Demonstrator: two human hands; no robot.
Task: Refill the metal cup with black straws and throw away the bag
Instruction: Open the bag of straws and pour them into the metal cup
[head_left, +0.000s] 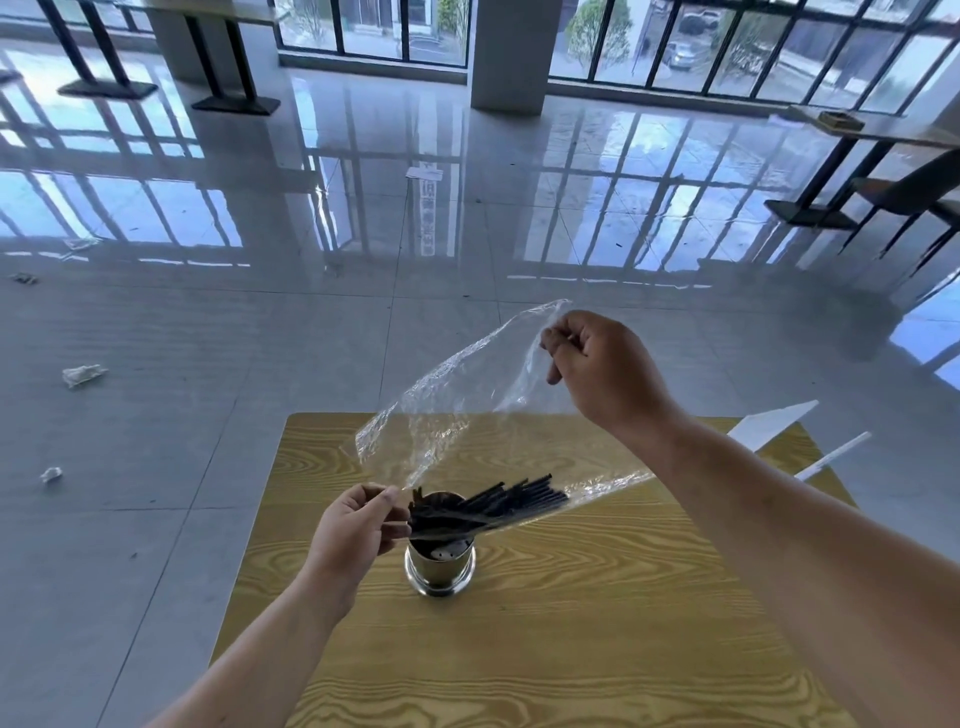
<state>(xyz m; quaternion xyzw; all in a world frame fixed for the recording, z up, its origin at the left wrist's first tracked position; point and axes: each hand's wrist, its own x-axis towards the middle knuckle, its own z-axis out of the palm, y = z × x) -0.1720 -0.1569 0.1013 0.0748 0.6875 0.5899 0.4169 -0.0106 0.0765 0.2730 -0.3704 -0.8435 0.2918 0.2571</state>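
Note:
A shiny metal cup (440, 569) stands upright near the middle of the wood-grain table (571, 623). Just above its mouth lies a bundle of black straws (483, 510), nearly level, their left ends over the cup. A clear plastic bag (457, 395) is stretched open over them. My left hand (353, 530) pinches the bag's lower edge and the straw ends beside the cup. My right hand (602, 364) is raised higher and farther back, its fingers closed on the bag's upper corner. Part of the bag still wraps the straws' right ends.
White paper pieces (774, 423) lie at the table's far right corner. Crumpled scraps (82, 374) litter the glossy tiled floor to the left. Other tables and a chair (904, 202) stand far off by the windows.

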